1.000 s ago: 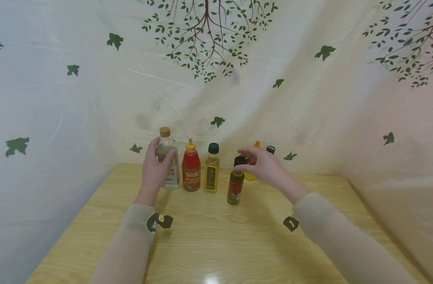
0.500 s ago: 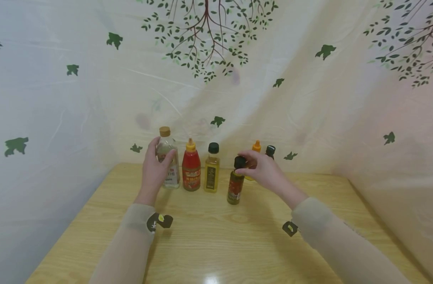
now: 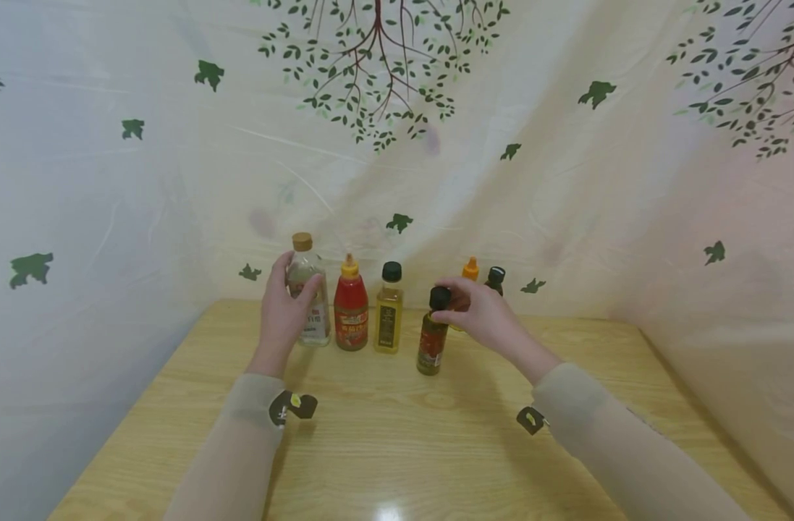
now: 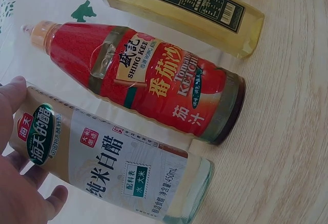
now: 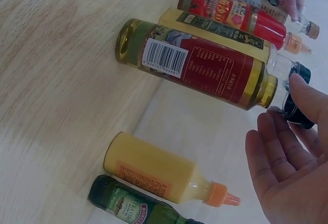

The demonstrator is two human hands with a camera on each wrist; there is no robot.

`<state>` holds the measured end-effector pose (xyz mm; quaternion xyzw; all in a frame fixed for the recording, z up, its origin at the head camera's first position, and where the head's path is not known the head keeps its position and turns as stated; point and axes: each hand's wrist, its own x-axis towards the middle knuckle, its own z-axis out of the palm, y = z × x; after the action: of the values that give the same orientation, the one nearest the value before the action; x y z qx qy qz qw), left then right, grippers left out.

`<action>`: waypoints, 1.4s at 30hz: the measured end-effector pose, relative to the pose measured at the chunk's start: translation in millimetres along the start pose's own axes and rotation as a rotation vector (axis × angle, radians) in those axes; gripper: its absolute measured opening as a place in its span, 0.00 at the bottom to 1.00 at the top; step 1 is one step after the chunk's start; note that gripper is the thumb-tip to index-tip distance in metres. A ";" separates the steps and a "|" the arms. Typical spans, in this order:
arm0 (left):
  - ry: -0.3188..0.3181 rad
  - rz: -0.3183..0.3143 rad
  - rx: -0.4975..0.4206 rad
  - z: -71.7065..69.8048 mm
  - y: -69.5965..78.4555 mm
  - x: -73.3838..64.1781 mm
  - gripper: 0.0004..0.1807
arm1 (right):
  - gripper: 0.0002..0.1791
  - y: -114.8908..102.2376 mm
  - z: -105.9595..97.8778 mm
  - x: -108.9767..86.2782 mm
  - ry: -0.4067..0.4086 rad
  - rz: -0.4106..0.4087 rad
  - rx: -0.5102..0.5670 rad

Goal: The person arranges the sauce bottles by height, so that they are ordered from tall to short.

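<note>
Around the upper part of a white rice vinegar bottle (image 3: 315,325) with a tan cap, my left hand (image 3: 284,311) grips with thumb and fingers. The bottle stands upright at the left end of a row. My right hand (image 3: 486,312) pinches a small oil bottle (image 3: 431,349) at its black cap and neck. That bottle has a red label, which shows a barcode in the right wrist view, and stands upright in front of the others. Between the two hands are a tomato ketchup bottle (image 4: 154,80) and a square bottle of yellow oil (image 3: 388,325) with a dark cap.
Behind my right hand stand a yellow squeeze bottle (image 5: 154,165) with an orange nozzle and a dark green olive oil bottle (image 5: 125,201). The wooden table (image 3: 370,434) ends at a pale leaf-printed cloth (image 3: 397,181) close behind the bottles.
My right hand has lowered slightly, and its fingers have closed in on the black cap of the red-labelled oil bottle. The left hand and all the bottles stay in place.
</note>
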<state>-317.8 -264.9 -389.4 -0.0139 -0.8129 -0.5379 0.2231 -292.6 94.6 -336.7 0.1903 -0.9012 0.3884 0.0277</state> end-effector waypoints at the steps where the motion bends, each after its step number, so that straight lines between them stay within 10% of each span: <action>1: 0.000 0.000 -0.001 0.2 -0.2 0.2 0.44 | 0.33 0.3 0.3 0.3 0.002 -0.003 0.001; 42: -0.003 -0.003 0.010 -1.2 -2.4 2.3 0.46 | 0.28 -24.2 -2.5 24.0 0.078 -0.035 -0.046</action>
<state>-320.0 -267.4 -390.3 -0.0122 -0.8159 -0.5341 0.2211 -306.3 73.5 -313.5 0.1899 -0.9047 0.3742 0.0739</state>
